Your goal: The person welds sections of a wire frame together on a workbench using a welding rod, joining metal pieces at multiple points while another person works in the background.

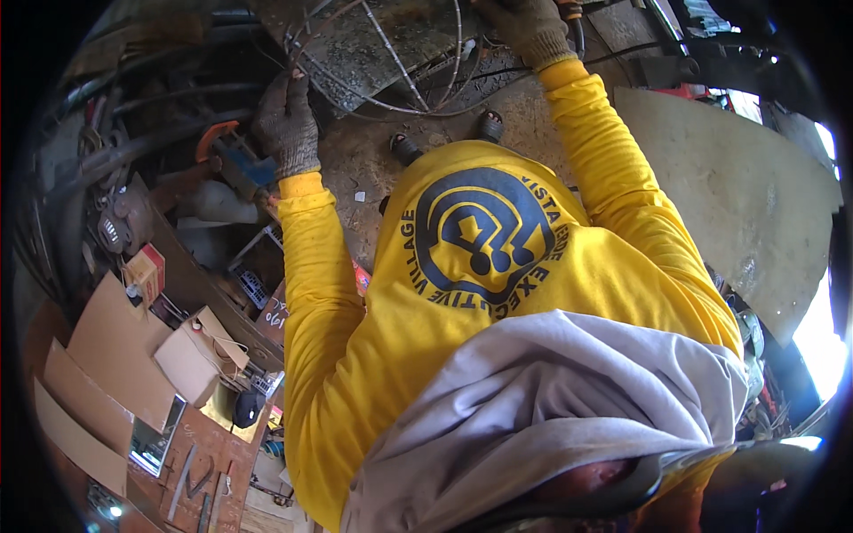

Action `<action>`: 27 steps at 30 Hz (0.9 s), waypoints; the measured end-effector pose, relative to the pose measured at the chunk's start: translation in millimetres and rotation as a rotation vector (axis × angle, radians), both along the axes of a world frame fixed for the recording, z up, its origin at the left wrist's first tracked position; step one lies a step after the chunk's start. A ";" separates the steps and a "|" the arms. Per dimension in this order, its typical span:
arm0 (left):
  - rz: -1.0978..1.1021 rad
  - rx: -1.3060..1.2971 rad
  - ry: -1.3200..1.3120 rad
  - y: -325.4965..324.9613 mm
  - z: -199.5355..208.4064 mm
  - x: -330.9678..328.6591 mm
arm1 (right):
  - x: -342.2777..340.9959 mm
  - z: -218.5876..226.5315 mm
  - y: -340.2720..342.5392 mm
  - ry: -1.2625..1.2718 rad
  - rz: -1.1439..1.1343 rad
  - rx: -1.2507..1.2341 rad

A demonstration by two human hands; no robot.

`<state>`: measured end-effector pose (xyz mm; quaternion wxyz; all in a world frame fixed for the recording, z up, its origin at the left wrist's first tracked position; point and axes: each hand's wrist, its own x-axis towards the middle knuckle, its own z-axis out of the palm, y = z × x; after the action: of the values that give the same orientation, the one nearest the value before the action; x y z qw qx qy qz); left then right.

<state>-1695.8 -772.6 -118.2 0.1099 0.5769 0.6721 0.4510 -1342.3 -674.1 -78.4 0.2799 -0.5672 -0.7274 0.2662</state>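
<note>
At the lower left, the table (pixel 200 449) carries loose hand tools. In the upper left, the gloved left hand (pixel 289 124) appears curled closed on the near-left edge of the round metal-rod frame (pixel 392 50), though its fingertips are dim. That frame sits at the top centre, cut off by the upper edge. Its curved rim bows toward the bottom of the picture and one rib slants down and rightward; being round, it shows no clear long axis. The gloved right hand (pixel 533 34) is at the top, right of centre; its fingers are cropped, so I cannot tell what it grips. Good handling would mean steadying the rim firmly with the left hand, away from rod joints, so the rods neither twist nor spring.
</note>
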 end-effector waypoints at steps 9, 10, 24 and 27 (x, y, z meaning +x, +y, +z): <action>0.028 0.041 0.015 -4.2 1.5 6.4 | -9.5 6.1 -3.2 0.072 -0.037 0.005; 0.022 -0.004 -0.007 -4.7 3.4 6.3 | -8.7 4.0 -3.0 0.136 -0.050 -0.066; -0.028 0.350 0.354 2.6 76.7 32.6 | -3.0 -24.5 3.5 0.043 -0.016 0.230; -0.148 0.232 0.407 13.7 95.6 44.9 | 3.0 -45.6 11.2 -0.145 -0.034 0.343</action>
<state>-1651.0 -758.9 -22.6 -0.0621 0.7125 0.5798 0.3902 -1339.3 -662.9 -124.0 0.3237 -0.5410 -0.7707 0.0920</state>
